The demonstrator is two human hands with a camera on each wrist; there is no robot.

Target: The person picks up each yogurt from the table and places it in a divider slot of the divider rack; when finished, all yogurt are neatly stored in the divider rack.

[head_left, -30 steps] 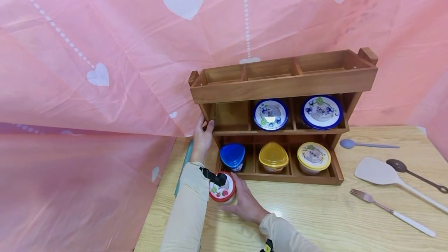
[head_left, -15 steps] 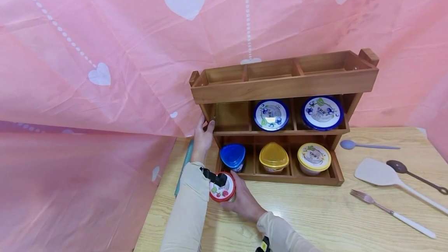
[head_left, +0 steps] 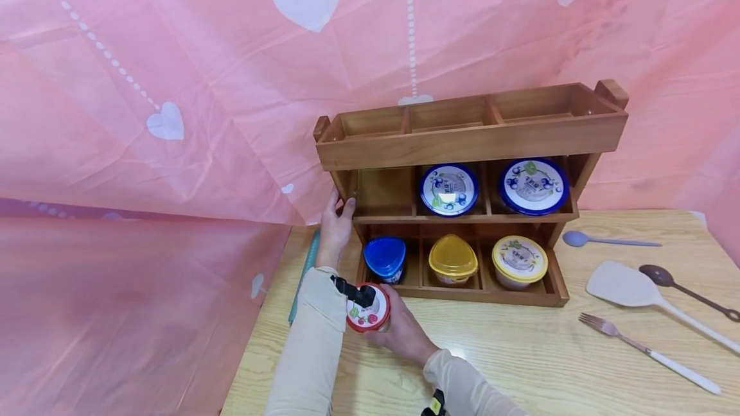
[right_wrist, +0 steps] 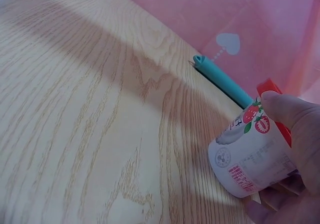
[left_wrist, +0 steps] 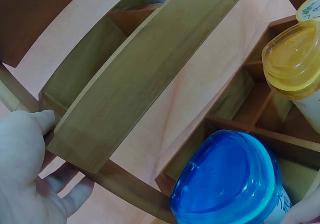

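Observation:
My left hand [head_left: 335, 233] grips the left side post of a three-tier wooden shelf rack [head_left: 468, 140], thumb in front and fingers behind. In my right hand [head_left: 405, 332] is a white yogurt cup [right_wrist: 252, 151] with strawberry print and a red lid [head_left: 376, 320], held by its side in front of the rack's lower left corner. My left sleeve and wrist camera partly cover that lid in the head view. A blue-lidded cup [left_wrist: 225, 179] sits in the lower left compartment, with a yellow-lidded cup [head_left: 453, 259] in the middle and a round yellow-lidded tub [head_left: 519, 262] on the right.
Two blue-rimmed tubs, one in the middle [head_left: 449, 190] and one at the right [head_left: 534, 186], fill middle-tier compartments. Right of the rack lie a blue-grey spoon [head_left: 578, 239], a white spatula [head_left: 621, 284], a dark spoon [head_left: 659, 275] and a fork [head_left: 607, 326]. A teal-handled utensil [right_wrist: 222, 82] lies at left.
My right thumb and fingers have closed in round the red-lidded cup, and the right forearm has shifted slightly left. The left hand stays on the rack's post.

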